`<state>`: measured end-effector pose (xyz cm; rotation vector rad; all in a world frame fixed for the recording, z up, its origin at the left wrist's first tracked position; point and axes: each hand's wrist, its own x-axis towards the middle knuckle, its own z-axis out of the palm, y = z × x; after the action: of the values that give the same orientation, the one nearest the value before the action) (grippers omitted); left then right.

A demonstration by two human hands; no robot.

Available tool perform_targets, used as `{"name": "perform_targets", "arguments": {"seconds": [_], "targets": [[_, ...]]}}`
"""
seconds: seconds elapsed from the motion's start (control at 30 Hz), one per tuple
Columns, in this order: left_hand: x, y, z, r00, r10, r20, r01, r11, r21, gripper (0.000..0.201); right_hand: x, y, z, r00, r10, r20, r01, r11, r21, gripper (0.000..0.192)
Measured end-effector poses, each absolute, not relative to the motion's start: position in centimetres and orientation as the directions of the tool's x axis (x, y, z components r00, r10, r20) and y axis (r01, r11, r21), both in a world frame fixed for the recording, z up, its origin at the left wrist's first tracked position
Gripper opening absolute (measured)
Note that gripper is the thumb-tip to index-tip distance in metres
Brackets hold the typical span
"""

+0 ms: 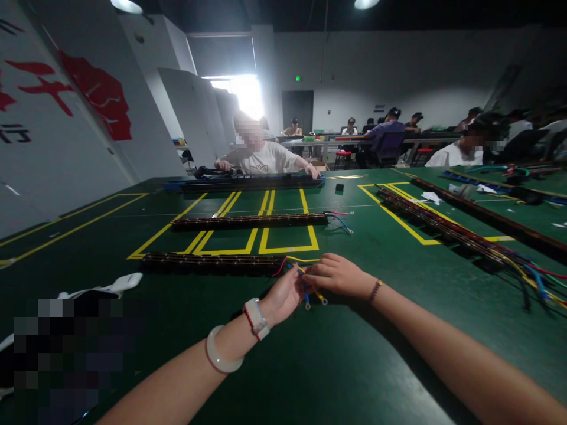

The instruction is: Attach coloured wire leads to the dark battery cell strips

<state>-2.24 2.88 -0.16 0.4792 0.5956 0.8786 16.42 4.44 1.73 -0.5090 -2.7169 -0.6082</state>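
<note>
On the green tabletop (354, 354), a long black strip (212, 262) lies at the left. At its right end the left hand (283, 295) and right hand (339, 275) meet, fingers closed on thin coloured wires (310, 290).

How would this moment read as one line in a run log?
left hand: pinching wire ends | right hand: on the same wires | nearest black strip: wires exit its right end | green table: yellow markings
</note>
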Motion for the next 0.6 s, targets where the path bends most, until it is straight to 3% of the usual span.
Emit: {"name": "perform_targets", "arguments": {"seconds": [0.23, 0.37, 0.47, 0.6], "targets": [[-2.1, 3.0, -0.1, 0.475, 0.823, -0.31, -0.616, 0.563, 0.552, 0.021, 16.1, 4.6, 1.8, -0.928, 0.25, 0.277, 0.344, 0.861, 0.375, 0.029], [-2.2, 3.1, -0.3, 0.487, 0.817, -0.309, -0.6, 0.57, 0.562, 0.017, 16.3, 4.9, 1.7, -0.919, 0.257, 0.301, 0.354, 0.874, 0.334, 0.029], [-2.3, 3.1, -0.3, 0.496, 0.815, -0.298, -0.586, 0.568, 0.578, 0.018, 16.2, 5.1, 1.3, -0.857, 0.28, 0.433, 0.407, 0.883, 0.233, 0.027], [-2.2, 2.9, -0.2, 0.541, 0.816, -0.203, -0.604, 0.545, 0.582, 0.025, 14.3, 5.5, 1.2, -0.588, 0.409, 0.698, 0.513, 0.855, -0.069, 0.024]]}}
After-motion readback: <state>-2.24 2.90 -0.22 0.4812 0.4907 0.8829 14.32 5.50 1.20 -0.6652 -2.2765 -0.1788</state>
